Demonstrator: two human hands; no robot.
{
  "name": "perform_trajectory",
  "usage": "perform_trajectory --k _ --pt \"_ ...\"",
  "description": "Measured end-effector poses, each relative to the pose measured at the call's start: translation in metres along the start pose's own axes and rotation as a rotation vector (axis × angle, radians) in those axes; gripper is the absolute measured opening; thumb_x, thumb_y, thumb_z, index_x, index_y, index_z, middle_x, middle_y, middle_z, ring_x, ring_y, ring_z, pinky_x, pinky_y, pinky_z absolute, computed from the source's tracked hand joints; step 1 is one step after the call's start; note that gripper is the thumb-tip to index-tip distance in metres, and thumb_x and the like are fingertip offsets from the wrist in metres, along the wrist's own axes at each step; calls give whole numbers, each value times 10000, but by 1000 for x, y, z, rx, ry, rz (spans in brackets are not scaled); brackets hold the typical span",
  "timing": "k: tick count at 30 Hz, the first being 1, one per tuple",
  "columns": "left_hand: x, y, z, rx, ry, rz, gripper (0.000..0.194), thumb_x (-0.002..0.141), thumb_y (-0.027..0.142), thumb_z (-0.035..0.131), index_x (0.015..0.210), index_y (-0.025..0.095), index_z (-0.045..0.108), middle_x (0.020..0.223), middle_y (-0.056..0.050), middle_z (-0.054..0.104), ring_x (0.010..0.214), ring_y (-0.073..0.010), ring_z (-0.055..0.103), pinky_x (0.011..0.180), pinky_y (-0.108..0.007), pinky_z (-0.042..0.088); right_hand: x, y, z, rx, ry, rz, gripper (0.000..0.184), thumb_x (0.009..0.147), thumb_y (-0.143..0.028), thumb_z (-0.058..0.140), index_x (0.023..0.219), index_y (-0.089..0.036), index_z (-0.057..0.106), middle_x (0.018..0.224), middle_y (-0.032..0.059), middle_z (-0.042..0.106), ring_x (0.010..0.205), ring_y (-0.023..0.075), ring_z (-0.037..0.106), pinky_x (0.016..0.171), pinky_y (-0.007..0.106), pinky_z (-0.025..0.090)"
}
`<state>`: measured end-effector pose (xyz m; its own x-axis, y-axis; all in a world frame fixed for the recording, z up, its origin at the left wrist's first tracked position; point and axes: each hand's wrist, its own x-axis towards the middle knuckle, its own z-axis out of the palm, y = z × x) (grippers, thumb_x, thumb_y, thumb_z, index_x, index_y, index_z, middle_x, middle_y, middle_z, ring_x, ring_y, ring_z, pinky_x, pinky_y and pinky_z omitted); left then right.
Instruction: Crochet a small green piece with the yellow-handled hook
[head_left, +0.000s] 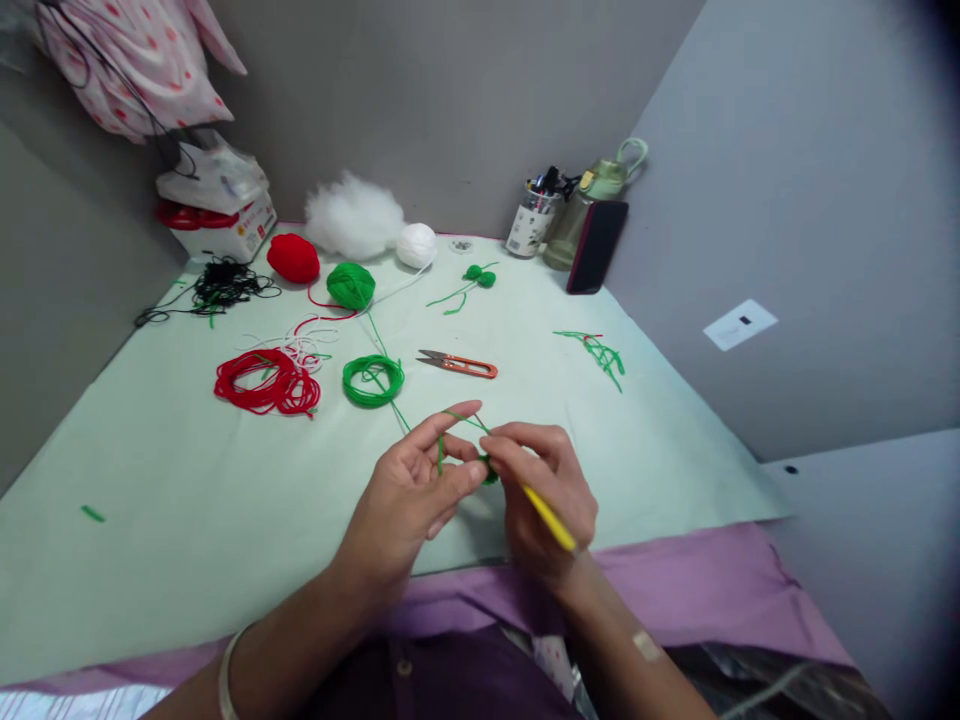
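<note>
My left hand (420, 485) pinches a small green crochet piece (489, 468), with green yarn (457, 418) looped over its raised forefinger. My right hand (546, 490) grips a yellow crochet hook (549, 518) whose tip meets the green piece. The yarn runs back across the pale green mat (150, 470) to a green coil (373, 380) and a green yarn ball (350, 285).
Orange-handled snips (459, 365) lie beyond my hands. A red yarn coil (266, 382), red ball (293, 258), white ball (415, 245), stuffing (352, 215), black cord (221, 285), green scraps (600, 352), a pen cup (534, 218), a bottle (592, 195) and a phone (597, 246) sit further back.
</note>
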<state>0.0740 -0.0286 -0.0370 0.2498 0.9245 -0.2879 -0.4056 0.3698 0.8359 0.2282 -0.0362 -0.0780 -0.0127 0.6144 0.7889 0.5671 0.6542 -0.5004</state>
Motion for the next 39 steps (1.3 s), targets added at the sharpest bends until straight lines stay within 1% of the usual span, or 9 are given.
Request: perform_trajectory --k 5,10,15,19,23,28,34,36,39 --pt "2 3 -2 -103 16 -16 606 717 275 1000 1275 192 779 800 32 651 600 -48 491 458 -136 277 12 -7 -5 354 46 242 226 1050 -142 631 1098 -277 806 943 38 800 883 196 748 757 325 620" --pt "1 4 -6 -87 14 2 462 768 255 964 1207 217 828 798 45 644 541 -18 405 539 -152 371 13 -4 -5 681 39 532 187 1076 -318 639 1018 -225 792 918 49 805 753 167 738 716 312 634" --pt "0 4 -7 -92 7 2 420 758 258 967 1158 222 842 789 39 635 563 -37 424 511 -168 330 13 -2 -6 829 15 577 207 1096 -308 614 1008 -228 784 938 27 820 745 129 744 742 266 632" --pt "2 1 -10 -53 6 36 393 803 266 937 1180 236 831 835 28 642 648 -60 503 581 -162 393 12 -5 -12 735 -18 538 218 1118 -282 572 1062 -246 779 989 21 812 806 134 753 785 283 625" --pt "3 -4 -14 41 31 136 365 854 269 891 1212 265 820 877 26 655 704 -77 529 691 -185 465 10 -7 -16 550 -79 385 236 1120 -196 537 1135 -260 764 1006 17 789 849 140 742 809 301 615" --pt "-2 -4 -10 259 166 260 340 833 205 847 1168 259 825 828 29 682 655 -87 539 640 -194 481 14 -8 -20 378 -150 106 250 1076 -84 541 1195 -220 714 1054 56 788 979 164 753 877 312 618" --pt "-6 -5 -4 499 216 520 231 815 120 787 992 250 857 822 26 707 564 -71 501 546 -191 451 14 -11 -19 193 -166 -49 203 1085 -122 513 1155 -193 689 989 98 807 921 197 784 799 324 654" --pt "-5 -5 -4 490 227 505 229 807 120 798 988 245 860 843 24 711 547 -65 474 534 -194 443 9 -10 -17 67 -153 -124 185 1078 -140 540 1161 -203 693 1024 117 825 912 212 792 757 329 663" --pt "-2 -5 -7 308 179 328 338 805 179 856 1134 259 848 845 27 705 590 -75 491 590 -198 465 4 -8 -12 30 -113 -126 208 1070 -147 567 1198 -236 704 1082 117 833 934 224 800 738 343 671"
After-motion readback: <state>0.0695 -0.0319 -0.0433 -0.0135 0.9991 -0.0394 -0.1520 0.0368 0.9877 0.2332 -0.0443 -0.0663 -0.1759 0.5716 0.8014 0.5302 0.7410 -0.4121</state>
